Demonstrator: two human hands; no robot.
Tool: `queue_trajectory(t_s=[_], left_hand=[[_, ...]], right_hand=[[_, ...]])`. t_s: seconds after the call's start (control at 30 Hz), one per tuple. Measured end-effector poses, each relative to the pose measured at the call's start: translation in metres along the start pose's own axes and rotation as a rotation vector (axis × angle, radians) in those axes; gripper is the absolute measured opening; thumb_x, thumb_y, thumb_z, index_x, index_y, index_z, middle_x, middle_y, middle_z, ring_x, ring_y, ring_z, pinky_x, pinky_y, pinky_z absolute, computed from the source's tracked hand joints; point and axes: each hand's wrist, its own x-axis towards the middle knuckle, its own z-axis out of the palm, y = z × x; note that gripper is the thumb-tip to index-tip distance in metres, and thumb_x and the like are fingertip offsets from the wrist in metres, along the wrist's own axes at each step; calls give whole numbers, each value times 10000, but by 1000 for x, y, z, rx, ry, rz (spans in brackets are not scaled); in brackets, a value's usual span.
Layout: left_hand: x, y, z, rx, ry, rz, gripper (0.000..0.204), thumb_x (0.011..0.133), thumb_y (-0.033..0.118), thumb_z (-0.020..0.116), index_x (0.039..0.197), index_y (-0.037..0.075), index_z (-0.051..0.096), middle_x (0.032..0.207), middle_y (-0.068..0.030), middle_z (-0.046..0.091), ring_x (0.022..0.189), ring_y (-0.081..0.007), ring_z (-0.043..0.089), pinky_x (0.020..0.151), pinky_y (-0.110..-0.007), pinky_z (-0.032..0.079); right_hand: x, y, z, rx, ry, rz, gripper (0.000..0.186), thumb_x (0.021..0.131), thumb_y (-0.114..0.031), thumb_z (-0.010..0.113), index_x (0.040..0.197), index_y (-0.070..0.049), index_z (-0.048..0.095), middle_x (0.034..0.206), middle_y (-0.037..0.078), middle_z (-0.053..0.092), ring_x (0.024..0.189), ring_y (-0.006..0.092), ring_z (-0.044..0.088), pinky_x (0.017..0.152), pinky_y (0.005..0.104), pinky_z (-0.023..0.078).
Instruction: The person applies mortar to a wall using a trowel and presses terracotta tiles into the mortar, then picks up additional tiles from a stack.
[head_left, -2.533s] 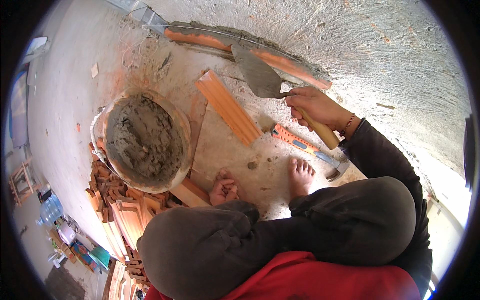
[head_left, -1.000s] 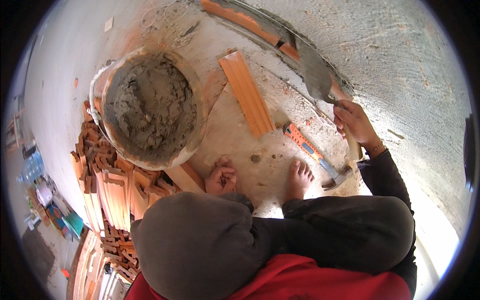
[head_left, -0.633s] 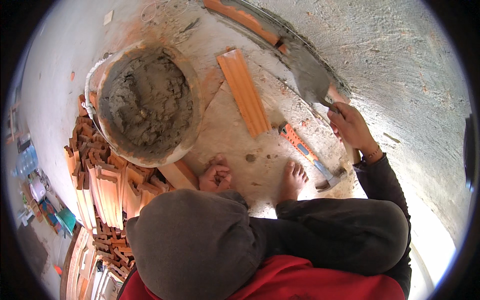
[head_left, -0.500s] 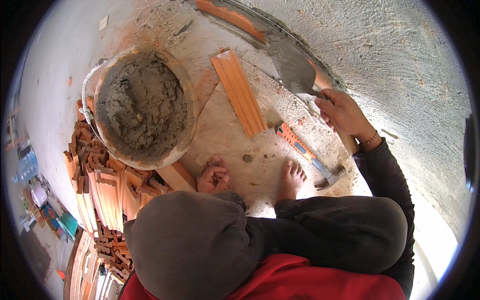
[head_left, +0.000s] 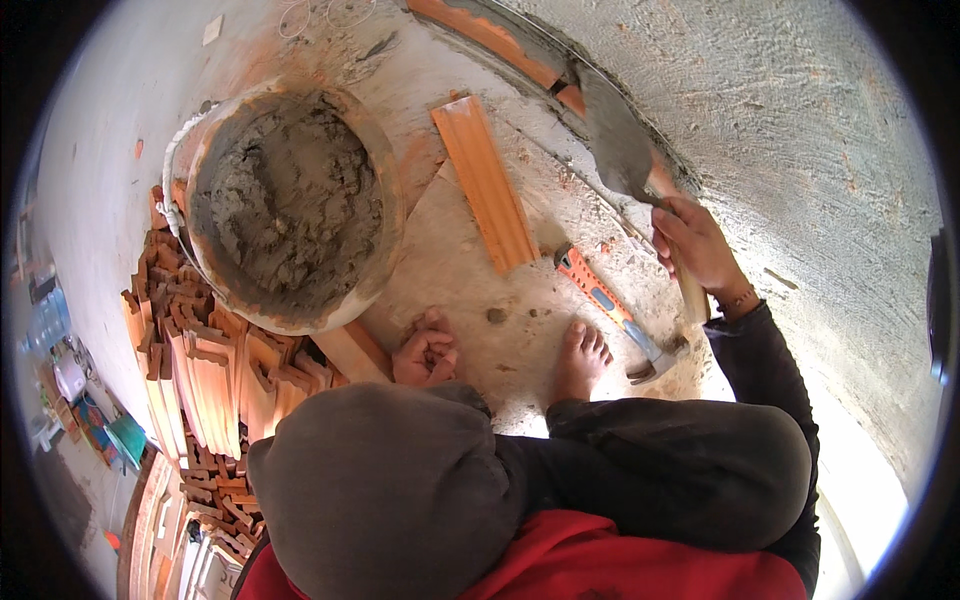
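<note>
Rough rendered wall and bare floor form the work area. Tile stack: close on the near and left side of the bucket, unlaid. Bucket holds a large quantity of grey mortar; supply judged ample. Tile row: set along the wall's foot, beyond and right of the bucket, with mortar behind it. One dark gap shows between pieces. Row judged placed but unfinished, the gap and the mortar surface remaining to be made good.

Loose tile: flat on the floor, right of the bucket, not set. Trowel: farther right of the bucket, blade over the row; contact cannot be confirmed. Hammer: on the floor, right of the bucket, not in use. Right hand: far right of the bucket, fingers wrapped round the trowel handle. Left hand: just right of the bucket's near side, fingers curled in loosely, nothing visible in them.
</note>
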Motion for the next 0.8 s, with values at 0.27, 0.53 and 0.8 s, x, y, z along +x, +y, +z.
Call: queue_trajectory(t_s=[0.27, 0.53, 0.8], left_hand=[[0, -21, -6, -5, -45, 116, 181, 861, 38, 678, 1015, -38, 620, 961, -89, 622, 793, -113, 535, 752, -291, 431], [-2, -30, -9, -15, -81, 138, 239, 877, 79, 690, 1054, -55, 601, 1134, -136, 608, 939, -171, 523, 893, -354, 402], [1, -39, 2, -152, 15, 219, 248, 889, 101, 698, 1078, -24, 593, 1003, -80, 625, 908, -100, 549, 769, -283, 437]], right_hand=[[-40, 8, 4, 18, -109, -37, 139, 929, -173, 520, 895, -43, 555, 663, -1, 533, 546, 79, 496, 509, 249, 421], [-39, -91, 79, -655, -137, -857, 324, 826, -95, 629, 1135, -38, 548, 854, 124, 609, 710, 277, 627, 617, 395, 508], [-5, -77, 110, -1300, 126, -962, 387, 866, -147, 621, 1246, -158, 545, 888, 26, 552, 774, 252, 547, 672, 388, 476]])
